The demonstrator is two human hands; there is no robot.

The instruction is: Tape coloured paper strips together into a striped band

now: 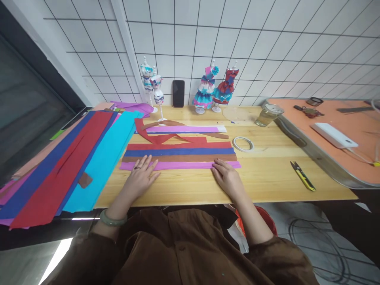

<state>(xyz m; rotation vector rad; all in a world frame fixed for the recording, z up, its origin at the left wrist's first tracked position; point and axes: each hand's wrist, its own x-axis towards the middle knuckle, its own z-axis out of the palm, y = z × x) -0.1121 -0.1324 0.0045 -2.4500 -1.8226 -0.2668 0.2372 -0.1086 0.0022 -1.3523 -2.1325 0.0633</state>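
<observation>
Side by side on the wooden table lie a red strip [178, 145], a blue strip [190, 152], a brown strip [184, 158] and a purple strip [181, 165], looking like crepe paper. My left hand [139, 177] rests flat over the left part of the purple and brown strips, fingers spread. Toward their right end, my right hand [227, 176] lies with its fingertips on the purple strip and the brown one's edge. Neither hand grips anything. Behind them are a loose curled red strip [157, 138] and a second purple strip [184, 129].
Large coloured sheets [80, 154] hang over the table's left front edge. Small dressed mannequins [203, 93] and a phone [178, 94] stand along the wall. To the right are a tape roll [243, 138], a lidded cup [268, 115] and yellow-black thread snips [303, 176].
</observation>
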